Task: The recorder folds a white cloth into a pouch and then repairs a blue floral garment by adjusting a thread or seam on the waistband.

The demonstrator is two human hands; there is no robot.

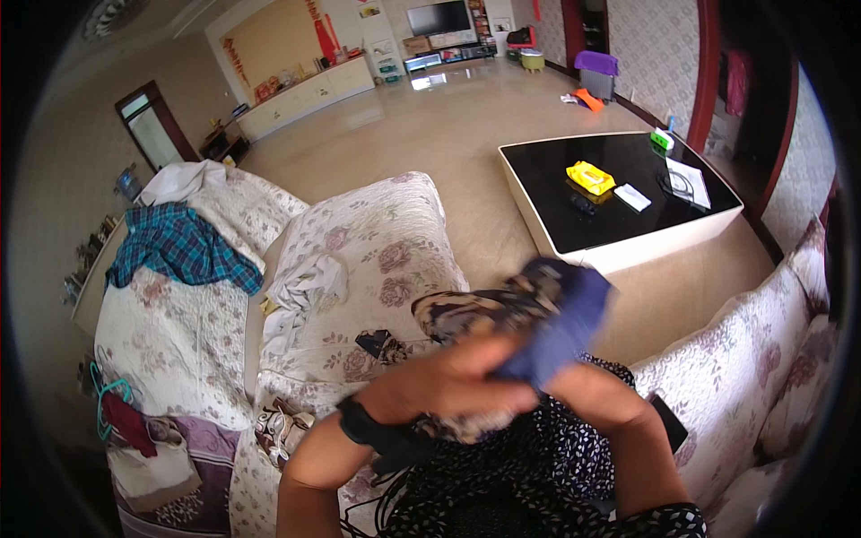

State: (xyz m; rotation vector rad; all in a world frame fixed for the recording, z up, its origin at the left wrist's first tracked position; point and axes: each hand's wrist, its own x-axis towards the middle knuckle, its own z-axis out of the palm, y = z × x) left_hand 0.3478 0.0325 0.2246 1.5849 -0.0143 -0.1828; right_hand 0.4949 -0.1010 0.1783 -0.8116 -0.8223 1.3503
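Observation:
In front of my lap, my left hand (pixel 464 376), with a black band at the wrist, is against a bundle of brown-and-black patterned cloth (pixel 488 313). Its fingers reach across the bundle and look blurred. Navy cloth (pixel 568 323) bunches up at the right of it; whether both belong to one garment is unclear. My right hand (pixel 562 380) is at the lower end of the navy cloth, which hides its fingers. A small dark patterned cloth piece (pixel 382 344) lies on the floral quilted sofa cover (pixel 397 228) just beyond my left hand.
White clothing (pixel 303 289) and a teal plaid shirt (pixel 181 242) lie on the sofa at left, near a turquoise hanger (pixel 107 397). A black-topped coffee table (pixel 538 161) ahead bears a yellow wipes pack (pixel 590 177). A dark phone-like object (pixel 669 424) rests at my right.

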